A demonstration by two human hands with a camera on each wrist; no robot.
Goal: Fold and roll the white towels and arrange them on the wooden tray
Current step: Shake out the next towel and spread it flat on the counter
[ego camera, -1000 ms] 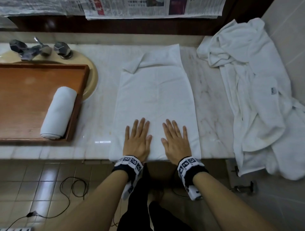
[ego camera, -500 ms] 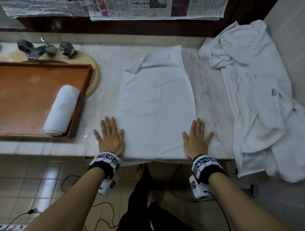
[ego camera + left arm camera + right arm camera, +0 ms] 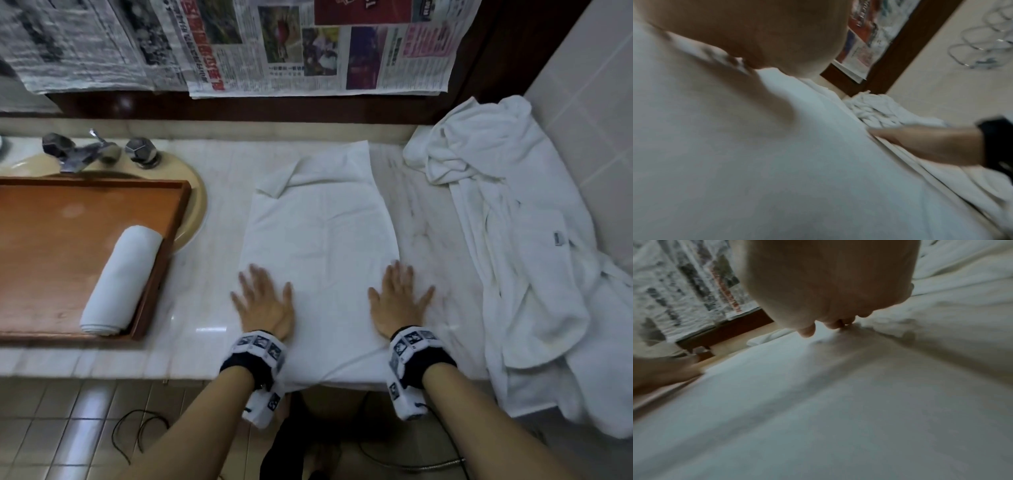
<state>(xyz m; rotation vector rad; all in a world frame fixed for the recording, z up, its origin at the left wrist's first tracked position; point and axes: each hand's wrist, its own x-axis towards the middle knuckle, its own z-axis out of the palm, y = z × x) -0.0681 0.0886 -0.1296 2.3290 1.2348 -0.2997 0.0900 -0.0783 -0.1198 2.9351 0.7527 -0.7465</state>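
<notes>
Both hands have swept outward from the middle of the folded towel [image 3: 320,246] to its near corners. Left hand [image 3: 263,303] and right hand [image 3: 399,301] lie flat, fingers spread, gripping nothing: smoothing, by the look of it. One rolled towel [image 3: 121,281] already sits in the wooden tray [image 3: 61,219], left of the towel. Next, probably: curl fingers under the near edge and roll away.

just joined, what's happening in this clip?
A person is flattening a folded white towel on a marble counter, left hand and right hand pressed flat at its near corners. One rolled towel already lies in the wooden tray. A pile of loose white towels waits on the right.
</notes>
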